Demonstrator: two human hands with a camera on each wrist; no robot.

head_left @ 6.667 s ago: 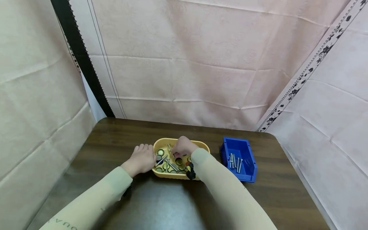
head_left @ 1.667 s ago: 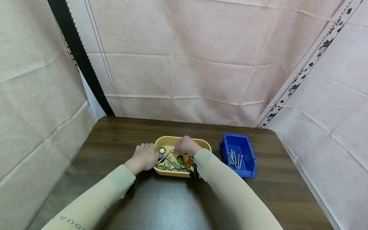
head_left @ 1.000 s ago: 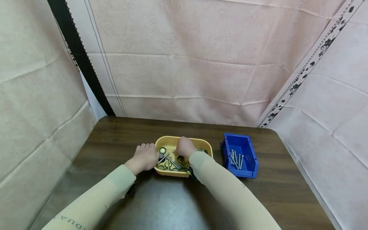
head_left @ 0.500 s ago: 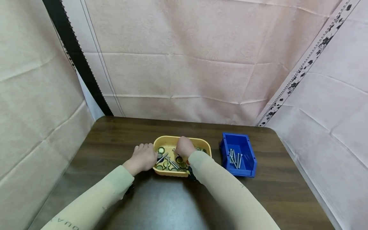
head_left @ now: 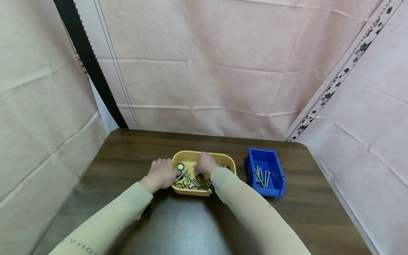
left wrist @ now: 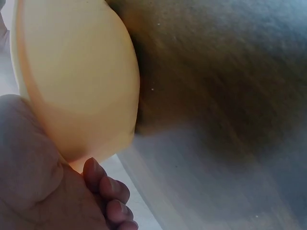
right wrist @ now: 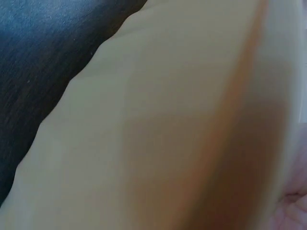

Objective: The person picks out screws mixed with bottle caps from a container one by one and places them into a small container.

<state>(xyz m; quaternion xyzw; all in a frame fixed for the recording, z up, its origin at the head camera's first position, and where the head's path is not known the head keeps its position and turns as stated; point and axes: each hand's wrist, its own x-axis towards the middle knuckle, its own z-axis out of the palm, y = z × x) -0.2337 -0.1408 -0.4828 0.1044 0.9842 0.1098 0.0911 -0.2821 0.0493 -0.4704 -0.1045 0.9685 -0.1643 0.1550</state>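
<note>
A yellow plastic basket (head_left: 223, 158) holds several silver bolts (head_left: 194, 182) and round bottle caps (head_left: 200, 177). My left hand (head_left: 162, 173) grips the basket's left end. In the left wrist view its fingers (left wrist: 112, 189) curl by the outer wall, while the thumb side lies along the rim. My right hand (head_left: 205, 163) reaches down inside the basket near the far wall. Its fingertips are hidden, with a bit of silver metal beside them. The right wrist view shows mostly the basket wall (right wrist: 96, 143), with part of the palm at the right edge.
To the right of the basket stands a blue bin (head_left: 270, 161) with several bolts (head_left: 262, 176) in it. Both containers rest on a dark wooden table (head_left: 143, 141). Pale cloth (head_left: 223, 88) hangs behind the table and at both sides.
Since the oldest frame a slanted bolt has appeared among those in the blue bin. Over the last two seconds the right hand has shifted slightly left in the basket; the left hand keeps its grip.
</note>
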